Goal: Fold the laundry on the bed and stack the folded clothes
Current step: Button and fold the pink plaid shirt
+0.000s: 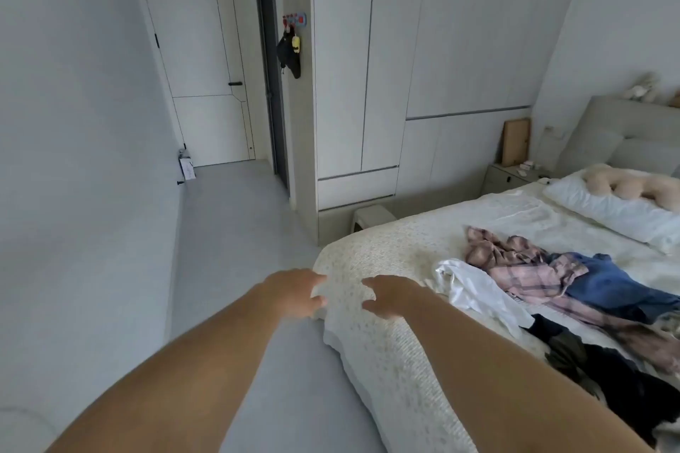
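Unfolded laundry lies in a heap on the cream bed [386,261] at the right. A white garment [474,287] is nearest the corner, a pink plaid piece [522,265] lies behind it, a blue garment [611,287] further right, and dark clothes [603,368] at the near right. Both my arms reach out over the bed's corner. My left hand [294,292] hovers at the corner edge with fingers spread and holds nothing. My right hand [392,296] is over the bedspread, fingers loosely spread, just left of the white garment and apart from it.
A pillow [611,210] with a beige plush toy [633,184] lies at the bed's head. White wardrobes [404,66] line the far wall, with a small stool [373,217] beside the bed and a nightstand [511,176]. Grey floor [235,232] stretches left toward a door [198,48].
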